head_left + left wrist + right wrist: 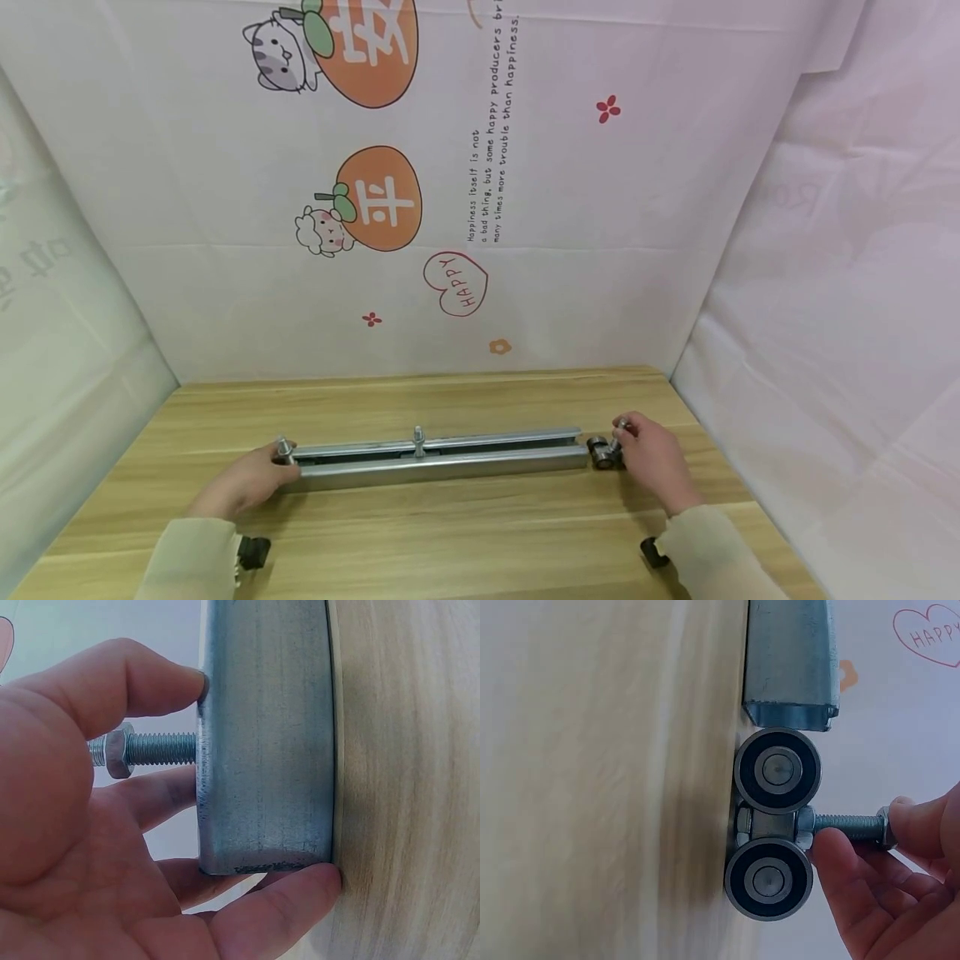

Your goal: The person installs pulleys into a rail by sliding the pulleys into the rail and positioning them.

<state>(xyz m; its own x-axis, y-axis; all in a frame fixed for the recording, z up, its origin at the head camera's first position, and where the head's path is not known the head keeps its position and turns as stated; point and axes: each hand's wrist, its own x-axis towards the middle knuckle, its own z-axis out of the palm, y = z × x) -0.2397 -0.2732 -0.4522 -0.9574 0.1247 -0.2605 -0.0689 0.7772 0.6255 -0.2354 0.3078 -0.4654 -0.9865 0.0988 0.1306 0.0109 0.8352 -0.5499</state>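
Observation:
A steel channel track (450, 471) lies lengthwise across the table with its slot facing up. My left hand (251, 482) grips the track's left end; in the left wrist view, thumb and fingers surround an upright threaded bolt (161, 748) with a nut. Another bolt (419, 440) stands up from the slot near the middle. My right hand (654, 457) pinches the bolt (847, 826) of a roller trolley (772, 823). Its wheels rest at table level in line with the track's right end. The nearer wheel (778, 771) is right beside that opening, touching or nearly so.
The wooden table (465, 542) runs back to a printed white cloth (555, 317), with white cloth walls on both sides. Small black devices (255, 552) sit at both wrists by the sleeves.

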